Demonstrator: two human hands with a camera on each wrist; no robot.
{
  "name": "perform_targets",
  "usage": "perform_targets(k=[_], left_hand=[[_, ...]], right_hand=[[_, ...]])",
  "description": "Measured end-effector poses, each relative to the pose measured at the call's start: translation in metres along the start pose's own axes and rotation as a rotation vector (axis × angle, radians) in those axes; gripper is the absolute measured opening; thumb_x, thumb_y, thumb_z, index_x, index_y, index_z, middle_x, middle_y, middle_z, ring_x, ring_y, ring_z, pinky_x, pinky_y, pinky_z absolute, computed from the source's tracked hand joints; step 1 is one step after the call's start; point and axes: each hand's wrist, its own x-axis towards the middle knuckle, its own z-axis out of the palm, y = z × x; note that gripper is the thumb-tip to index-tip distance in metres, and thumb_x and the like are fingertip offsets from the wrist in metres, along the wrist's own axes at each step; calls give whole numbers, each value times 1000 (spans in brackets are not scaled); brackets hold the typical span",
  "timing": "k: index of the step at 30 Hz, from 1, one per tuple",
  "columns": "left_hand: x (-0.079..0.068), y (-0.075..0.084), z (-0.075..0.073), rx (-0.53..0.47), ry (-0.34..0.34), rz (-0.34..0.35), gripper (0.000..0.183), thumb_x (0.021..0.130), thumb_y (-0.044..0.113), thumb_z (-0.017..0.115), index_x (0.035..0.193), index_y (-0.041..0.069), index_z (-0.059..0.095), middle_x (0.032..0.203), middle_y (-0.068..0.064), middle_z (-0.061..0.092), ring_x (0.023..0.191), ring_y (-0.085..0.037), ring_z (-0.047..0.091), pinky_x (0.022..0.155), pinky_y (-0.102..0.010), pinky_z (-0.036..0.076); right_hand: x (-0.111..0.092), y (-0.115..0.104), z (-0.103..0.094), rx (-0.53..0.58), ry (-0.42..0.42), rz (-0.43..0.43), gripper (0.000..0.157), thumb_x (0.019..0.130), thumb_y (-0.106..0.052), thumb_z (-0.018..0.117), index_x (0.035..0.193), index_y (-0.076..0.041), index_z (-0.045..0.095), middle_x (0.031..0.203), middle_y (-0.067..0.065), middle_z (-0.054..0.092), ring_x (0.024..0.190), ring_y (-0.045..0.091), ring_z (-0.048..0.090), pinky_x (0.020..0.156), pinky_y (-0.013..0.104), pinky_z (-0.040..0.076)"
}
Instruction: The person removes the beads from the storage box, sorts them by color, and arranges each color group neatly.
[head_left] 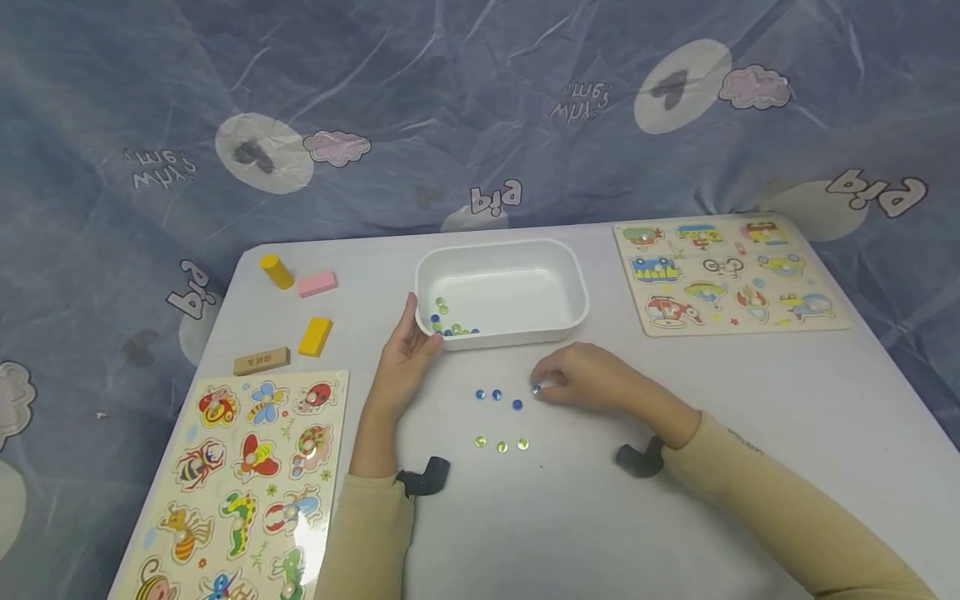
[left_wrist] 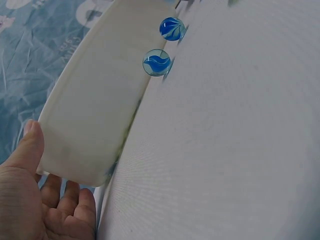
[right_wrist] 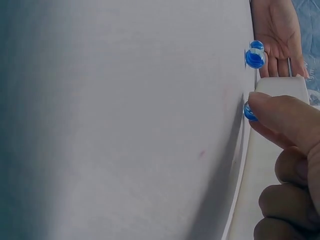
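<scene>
My left hand (head_left: 405, 367) holds the left end of a white plastic tray (head_left: 502, 340), its thumb at the near left corner. Inside the tray's near left part lie several green and blue marbles (head_left: 456, 329). Just in front of the tray, my right hand (head_left: 588, 377) pinches a blue marble (right_wrist: 249, 111) between thumb and forefinger. Left of that hand, three more blue marbles (head_left: 497, 395) lie on the table. Closer to me is a row of three yellow-green marbles (head_left: 502, 447). Two blue marbles (left_wrist: 157, 63) show large in the left wrist view.
An insect puzzle board (head_left: 255, 467) lies at the left, a vehicle puzzle board (head_left: 731, 279) at the back right. Near the left edge are a yellow cylinder (head_left: 277, 272), a pink block (head_left: 317, 284), a yellow block (head_left: 315, 337) and a wooden block (head_left: 261, 361). Patterned blue cloth (head_left: 420, 108) hangs behind the table.
</scene>
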Motion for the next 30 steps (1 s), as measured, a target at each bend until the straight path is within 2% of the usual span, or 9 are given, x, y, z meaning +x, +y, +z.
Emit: perform_targets(k=[6, 10, 12, 15, 17, 20, 27, 30], left_hand=[[0, 0, 0, -7, 1, -7, 76, 93, 14, 60, 152, 22, 14, 159, 4, 17, 146, -17, 20, 111, -11, 28], [0, 0, 0, -6, 3, -6, 76, 93, 13, 59, 152, 21, 14, 159, 3, 16, 146, -18, 21, 111, -11, 28], [0, 0, 0, -4, 6, -6, 75, 93, 12, 59, 152, 21, 14, 159, 3, 16, 146, -18, 20, 111, -10, 28], [1, -4, 0, -3, 9, -1, 75, 93, 12, 59, 152, 21, 14, 159, 3, 16, 146, -18, 20, 111, -10, 27], [2, -9, -1, 4, 12, 5, 75, 93, 13, 59, 152, 24, 14, 159, 6, 16, 146, -17, 20, 111, -9, 27], [5, -18, -2, 19, 17, 15, 74, 93, 16, 60, 151, 31, 15, 158, 11, 18, 146, -14, 22, 110, -9, 28], [0, 2, -1, -7, -5, -8, 79, 91, 21, 63, 153, 20, 13, 159, 0, 16, 146, -18, 20, 111, -11, 27], [0, 3, -1, 6, -4, -12, 81, 90, 26, 64, 153, 20, 13, 159, 1, 16, 146, -18, 20, 113, -14, 27]], right_hand=[[-1, -1, -1, -14, 0, 7, 20, 82, -34, 73, 101, -28, 72, 84, -16, 69, 66, 3, 55, 66, 23, 49], [-3, -4, -9, -13, 47, -12, 21, 82, -35, 73, 101, -28, 72, 87, -18, 69, 67, 1, 56, 69, 23, 51], [-3, -7, -16, -10, 80, -22, 21, 82, -36, 72, 102, -29, 72, 73, -17, 63, 60, 1, 51, 63, 22, 50], [1, -11, -29, 7, 129, -43, 23, 84, -37, 70, 104, -26, 72, 54, -12, 44, 48, 5, 38, 56, 22, 44], [7, -13, -37, 23, 155, -48, 24, 85, -38, 69, 105, -25, 72, 50, -8, 32, 47, 6, 31, 54, 22, 41], [20, -16, -45, 47, 181, -62, 24, 86, -38, 68, 105, -24, 72, 49, -7, 30, 47, 8, 28, 49, 22, 37], [49, -25, -53, 46, 186, -100, 22, 85, -34, 70, 105, -24, 71, 49, -5, 32, 46, 11, 28, 47, 24, 34], [63, -28, -54, 40, 184, -109, 24, 86, -33, 69, 107, -21, 71, 48, -5, 32, 46, 11, 28, 48, 25, 33]])
